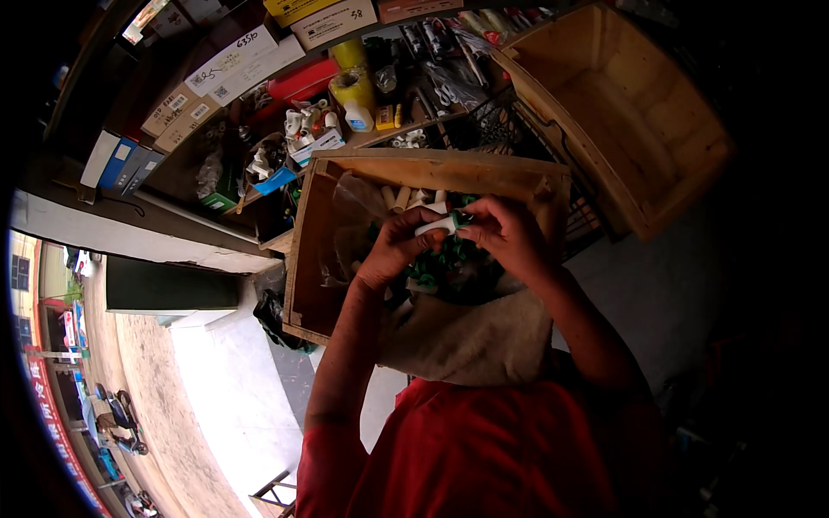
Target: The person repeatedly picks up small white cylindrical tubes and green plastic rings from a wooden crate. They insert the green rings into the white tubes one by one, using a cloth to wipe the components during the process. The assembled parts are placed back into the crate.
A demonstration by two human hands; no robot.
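Note:
Over an open wooden box (pixel 298 259), my two hands meet on one small part. My left hand (pixel 397 249) is closed around a short white plastic tube (pixel 434 227). At the tube's right end, the fingers of my right hand (pixel 511 233) pinch a small green plastic piece (pixel 462 219). Whether the piece sits inside the tube or only touches it, I cannot tell. Below my hands lies a heap of dark green pieces (pixel 453 259) in the box. Several pale tubes (pixel 401 198) rest behind them, beside a clear plastic bag (pixel 358 203).
A beige cloth (pixel 471 337) drapes over the box's near side. Another wooden box (pixel 622 112) stands at the far right, next to a black wire basket (pixel 509 121). Shelves behind hold cardboard boxes (pixel 246 65), yellow rolls (pixel 352 85) and white fittings (pixel 302 121). A street shows at left.

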